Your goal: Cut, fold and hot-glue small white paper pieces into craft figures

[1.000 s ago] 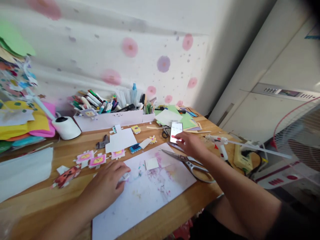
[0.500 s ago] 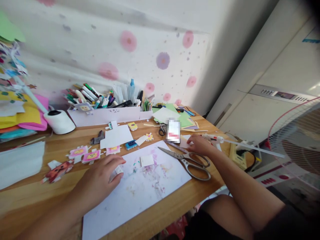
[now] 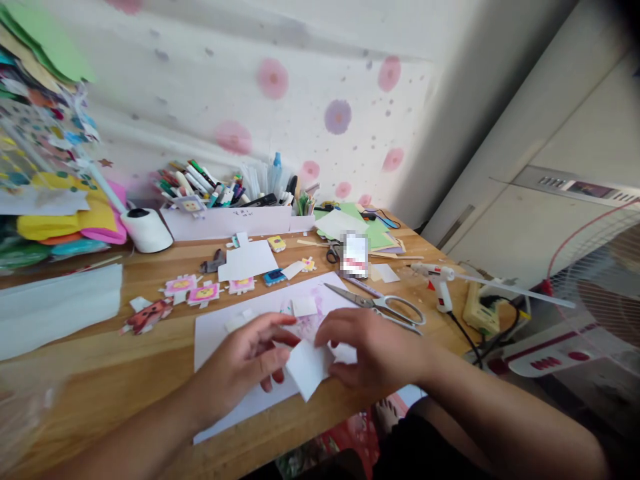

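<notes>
My right hand (image 3: 373, 347) pinches a folded-looking piece of white paper (image 3: 309, 370) above the front part of a large white sheet (image 3: 220, 373). Close to that paper's left edge is my left hand (image 3: 255, 357), fingers curled and apart; whether a fingertip touches it I cannot tell. A small white paper square (image 3: 303, 307) rests on the stained part of the sheet. Another small white piece (image 3: 240, 320) lies behind my left hand. Large metal scissors (image 3: 385, 305) lie just beyond my right hand, blades pointing left.
A white glue gun (image 3: 440, 283) stands at the right, its cord running to a power strip (image 3: 483, 310). Small coloured paper cutouts (image 3: 203, 293) lie at the left. A phone (image 3: 355, 255) and a long pen box (image 3: 225, 223) are at the back. A fan (image 3: 595, 280) is at far right.
My right hand has come from beside the glue gun to the sheet's front with a white paper. My left hand has let go of a small white piece and moved right. The view has shifted left.
</notes>
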Demonstrator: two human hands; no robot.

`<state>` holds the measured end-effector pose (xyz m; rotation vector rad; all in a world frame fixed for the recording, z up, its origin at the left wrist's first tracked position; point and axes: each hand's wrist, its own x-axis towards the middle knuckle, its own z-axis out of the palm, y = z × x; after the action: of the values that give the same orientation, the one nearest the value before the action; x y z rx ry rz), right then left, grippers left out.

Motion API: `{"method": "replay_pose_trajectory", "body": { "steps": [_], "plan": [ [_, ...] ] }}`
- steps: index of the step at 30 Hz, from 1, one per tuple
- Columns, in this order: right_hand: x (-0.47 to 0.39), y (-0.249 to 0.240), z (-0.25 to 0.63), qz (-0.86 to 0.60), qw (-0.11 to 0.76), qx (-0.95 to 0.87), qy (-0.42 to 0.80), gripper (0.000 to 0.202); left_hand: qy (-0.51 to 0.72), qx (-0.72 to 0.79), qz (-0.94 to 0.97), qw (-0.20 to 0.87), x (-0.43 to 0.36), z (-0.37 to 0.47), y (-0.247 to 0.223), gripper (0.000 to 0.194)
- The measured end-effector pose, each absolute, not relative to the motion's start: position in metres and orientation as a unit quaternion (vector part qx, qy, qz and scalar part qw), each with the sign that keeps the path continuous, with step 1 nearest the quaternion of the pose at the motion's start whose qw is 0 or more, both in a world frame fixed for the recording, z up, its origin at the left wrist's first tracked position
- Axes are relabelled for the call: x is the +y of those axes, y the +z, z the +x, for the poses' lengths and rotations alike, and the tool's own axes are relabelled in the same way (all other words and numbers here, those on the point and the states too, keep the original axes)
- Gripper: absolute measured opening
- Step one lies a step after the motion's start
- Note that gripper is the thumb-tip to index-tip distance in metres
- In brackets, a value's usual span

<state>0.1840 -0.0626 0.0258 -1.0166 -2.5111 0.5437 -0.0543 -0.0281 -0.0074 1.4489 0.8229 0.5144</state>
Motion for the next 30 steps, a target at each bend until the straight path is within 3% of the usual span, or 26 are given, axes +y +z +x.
{"method": "replay_pose_trajectory", "body": {
  "steps": [5,11,16,21,25,30],
  "plan": [
    [-0.070,0.007,0.150,-0.327,0.154,-0.922,0.141,0.032,0.181,0.354,0.641,0.656,-0.035,-0.050,-0.007,0.023],
    [-0.067,0.005,0.146,-0.343,0.197,-0.912,0.113,0.024,0.152,0.346,0.576,0.725,-0.035,-0.057,-0.013,0.035],
    [-0.060,0.001,0.144,-0.334,0.213,-0.916,0.061,0.026,0.174,0.352,0.562,0.728,-0.035,-0.059,-0.013,0.032],
    [-0.043,0.001,0.152,-0.329,0.291,-0.887,0.143,0.036,0.246,0.362,0.556,0.707,-0.028,-0.061,-0.009,0.030],
    [-0.031,-0.002,0.156,-0.351,0.319,-0.862,0.178,0.021,0.279,0.372,0.521,0.716,-0.023,-0.063,-0.010,0.028],
    [-0.032,-0.006,0.149,-0.359,0.331,-0.853,0.181,0.017,0.305,0.401,0.491,0.711,-0.021,-0.062,-0.010,0.026]
  ]
}}
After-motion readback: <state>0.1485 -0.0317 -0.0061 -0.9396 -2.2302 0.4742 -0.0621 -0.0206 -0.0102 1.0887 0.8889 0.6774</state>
